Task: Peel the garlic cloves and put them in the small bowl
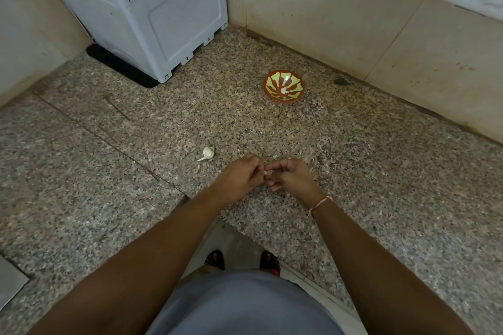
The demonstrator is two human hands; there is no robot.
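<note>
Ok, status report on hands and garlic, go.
Both hands pinching one garlic clove: left hand, right hand. Peeled clove already in small bowl. Garlic bulb waiting on counter. Path to bowl unobstructed.

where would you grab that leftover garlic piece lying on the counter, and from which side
Pinch the rounded body of the garlic piece from above. It lies on its side on the granite counter with its thin stem pointing down-left; the stem looks too slender to hold well. The left hand is nearer.
</note>
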